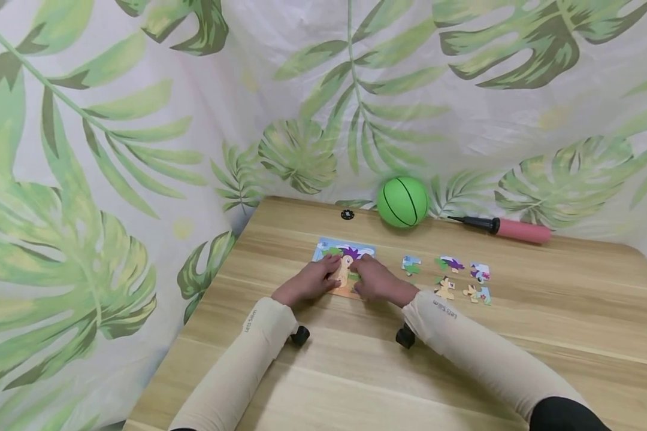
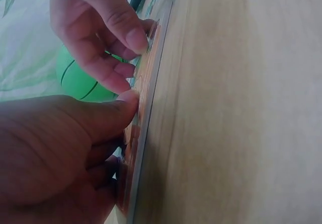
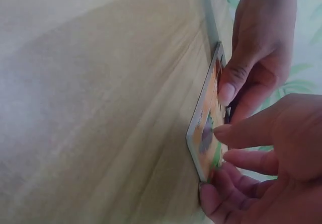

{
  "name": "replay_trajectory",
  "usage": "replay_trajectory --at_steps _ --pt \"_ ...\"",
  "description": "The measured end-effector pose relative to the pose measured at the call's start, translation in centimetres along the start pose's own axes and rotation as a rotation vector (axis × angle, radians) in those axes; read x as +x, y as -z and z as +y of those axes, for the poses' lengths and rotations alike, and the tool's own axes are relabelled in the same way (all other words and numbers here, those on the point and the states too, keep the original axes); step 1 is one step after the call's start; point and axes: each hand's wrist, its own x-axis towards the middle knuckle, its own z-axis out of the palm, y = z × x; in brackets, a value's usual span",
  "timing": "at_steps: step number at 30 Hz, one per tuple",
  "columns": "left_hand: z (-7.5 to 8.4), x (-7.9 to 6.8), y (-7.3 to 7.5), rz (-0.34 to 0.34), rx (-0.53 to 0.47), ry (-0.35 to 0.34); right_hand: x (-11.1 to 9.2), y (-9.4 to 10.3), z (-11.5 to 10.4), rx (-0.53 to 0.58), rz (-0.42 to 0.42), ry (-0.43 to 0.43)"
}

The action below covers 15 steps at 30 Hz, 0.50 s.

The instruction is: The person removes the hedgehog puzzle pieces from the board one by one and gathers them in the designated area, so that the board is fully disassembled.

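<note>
A flat picture puzzle board (image 1: pixel 330 242) lies on the table, showing a cartoon animal with purple hair on blue and orange. My left hand (image 1: pixel 314 279) rests on the board's left part, its fingertips and thumb touching the surface. From the right, my right hand (image 1: pixel 378 279) presses on the middle and right of the picture with thumb and fingertips. In the right wrist view, the right hand (image 3: pixel 284 158) has some fingers bent at the board's corner, while the left hand (image 3: pixel 261 48) touches the far part. Anything beneath the fingertips is hidden.
Loose puzzle pieces lie to the right, including a blue-green piece (image 1: pixel 411 264) and a purple-haired piece (image 1: pixel 450 264). Behind them are a green ball (image 1: pixel 402 202), a pink hand pump (image 1: pixel 523 231) and a black disc (image 1: pixel 347 214). A leaf-patterned curtain (image 1: pixel 237 108) borders the table.
</note>
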Motion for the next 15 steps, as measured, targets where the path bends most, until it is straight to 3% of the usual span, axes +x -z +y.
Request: replay_trajectory --at_steps 10,15 --pt "0.2 0.0 -0.1 -0.016 -0.007 -0.004 0.8 0.7 1.8 0.268 -0.027 -0.04" --pt "0.2 0.0 0.2 -0.021 -0.024 0.013 0.0 1.4 2.7 0.348 0.054 -0.006"
